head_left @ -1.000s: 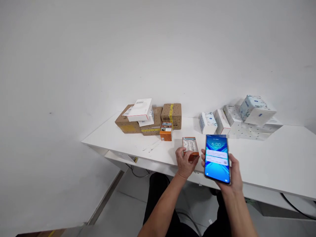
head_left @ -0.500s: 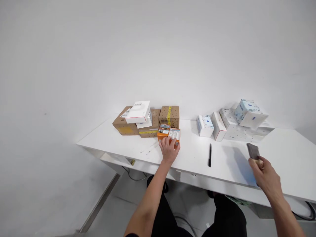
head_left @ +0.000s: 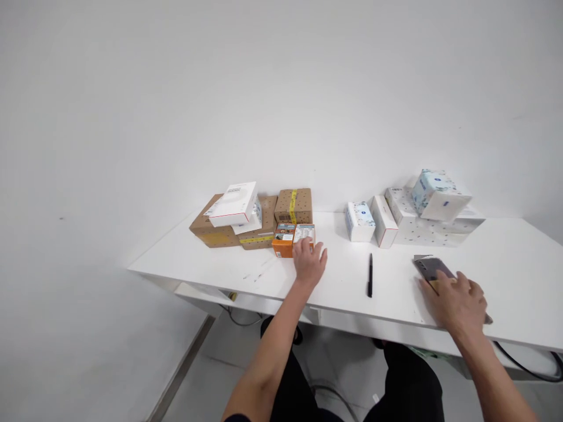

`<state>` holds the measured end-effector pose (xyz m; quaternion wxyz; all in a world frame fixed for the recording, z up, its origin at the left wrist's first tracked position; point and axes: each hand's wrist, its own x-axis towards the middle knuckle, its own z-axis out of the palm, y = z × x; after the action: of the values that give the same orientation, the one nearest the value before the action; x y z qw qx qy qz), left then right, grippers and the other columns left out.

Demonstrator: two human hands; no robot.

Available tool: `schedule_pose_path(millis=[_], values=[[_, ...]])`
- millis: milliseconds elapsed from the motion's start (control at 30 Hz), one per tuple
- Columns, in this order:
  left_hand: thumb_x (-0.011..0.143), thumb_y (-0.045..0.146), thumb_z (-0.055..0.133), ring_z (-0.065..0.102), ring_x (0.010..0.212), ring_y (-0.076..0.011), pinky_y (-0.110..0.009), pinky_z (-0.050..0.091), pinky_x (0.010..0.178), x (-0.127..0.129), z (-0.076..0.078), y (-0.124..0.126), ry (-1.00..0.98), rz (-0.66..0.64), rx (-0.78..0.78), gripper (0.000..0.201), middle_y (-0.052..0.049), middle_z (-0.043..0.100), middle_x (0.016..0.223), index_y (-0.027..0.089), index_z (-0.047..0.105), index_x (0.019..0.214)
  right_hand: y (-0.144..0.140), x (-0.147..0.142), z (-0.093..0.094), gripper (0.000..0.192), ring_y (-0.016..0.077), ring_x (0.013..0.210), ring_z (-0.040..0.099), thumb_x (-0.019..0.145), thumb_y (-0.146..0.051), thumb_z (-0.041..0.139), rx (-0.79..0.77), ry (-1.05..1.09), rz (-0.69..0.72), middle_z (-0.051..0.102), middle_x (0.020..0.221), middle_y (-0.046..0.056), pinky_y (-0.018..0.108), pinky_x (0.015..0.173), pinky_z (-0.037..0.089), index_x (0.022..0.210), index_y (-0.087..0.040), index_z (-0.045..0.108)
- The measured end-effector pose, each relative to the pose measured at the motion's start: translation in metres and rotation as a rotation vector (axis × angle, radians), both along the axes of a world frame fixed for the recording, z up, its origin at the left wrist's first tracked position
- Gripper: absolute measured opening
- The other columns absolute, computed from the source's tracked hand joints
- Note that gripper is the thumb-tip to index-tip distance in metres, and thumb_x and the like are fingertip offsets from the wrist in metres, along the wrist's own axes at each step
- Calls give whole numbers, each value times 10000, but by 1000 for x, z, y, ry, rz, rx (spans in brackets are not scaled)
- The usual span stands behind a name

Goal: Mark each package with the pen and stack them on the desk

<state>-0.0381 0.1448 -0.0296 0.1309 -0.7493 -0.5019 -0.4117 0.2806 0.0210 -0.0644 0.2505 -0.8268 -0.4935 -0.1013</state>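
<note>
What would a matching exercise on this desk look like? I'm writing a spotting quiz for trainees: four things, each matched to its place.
Things:
1. black pen
2. phone
3. small orange box
4. white flat box

Places:
A. under the right hand, on the table
B. on top of the brown cartons at left
C. lying alone on the table between the two hands
D. in front of the brown cartons, beside the left hand

Pairs: 1-C, 2-A, 3-D, 4-B
</note>
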Motion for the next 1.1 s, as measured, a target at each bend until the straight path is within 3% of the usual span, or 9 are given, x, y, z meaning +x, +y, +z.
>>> schedule_pose_path(millis=[133,233,367,500,667,767,900,1000,1100], values=[[795,347,628,484,1035,-295,-452,429,889,54,8,5,-29,-133,-78,296,-116,517,1089,236,638,1070,11,-46,4,462,291,898,600,872,-482,378,201,107,253,646,982,183,452,829,455,949,-136,675],[736,386,681,502,984,-313,-473,459,812,98,18,19,-50,-113,-265,484,-138,449,1184,251,575,1189,18,-67,1,443,199,640,592,868,-491,391,271,342,261,665,814,124,354,696,479,863,-146,670],[695,359,720,504,989,-350,-532,449,796,145,27,42,-4,-142,-366,560,-167,382,1292,262,539,1215,19,-66,-6,408,206,637,605,837,-503,447,313,486,171,683,761,110,340,669,476,834,-155,661],[662,321,739,504,1009,-362,-528,460,780,164,27,62,-106,-123,-474,482,-174,377,1313,238,581,1109,16,-62,-6,352,206,621,598,831,-481,469,306,493,230,694,755,99,341,652,479,815,-181,653],[714,212,619,542,990,-320,-455,493,749,129,24,61,-200,-108,-498,379,-156,411,1252,234,584,1091,15,-64,-2,318,196,593,594,825,-465,474,327,508,209,688,709,72,329,629,478,798,-197,644],[704,197,618,521,1076,-305,-431,492,831,84,22,31,-220,-102,-448,362,-123,441,1195,245,604,1062,16,-64,0,334,191,567,586,802,-485,481,335,519,178,673,655,58,318,601,469,777,-195,647],[696,173,596,550,1055,-225,-370,477,921,19,15,-27,-478,-243,-394,341,-71,518,1076,231,616,1032,17,-63,-1,347,179,543,564,779,-492,485,330,523,132,638,598,46,307,592,455,750,-185,645],[710,215,589,595,976,-209,-345,501,850,-20,6,-57,-717,-305,-588,323,-63,598,1045,204,614,1032,15,-63,-1,333,183,572,573,772,-468,483,336,521,83,637,619,50,309,618,458,770,-179,648],[748,265,545,623,805,-182,-291,512,660,-45,-2,-68,-897,-343,-883,348,-38,662,945,197,596,1085,9,-73,0,299,188,628,592,785,-418,481,363,474,42,653,684,65,316,671,469,812,-176,654]])
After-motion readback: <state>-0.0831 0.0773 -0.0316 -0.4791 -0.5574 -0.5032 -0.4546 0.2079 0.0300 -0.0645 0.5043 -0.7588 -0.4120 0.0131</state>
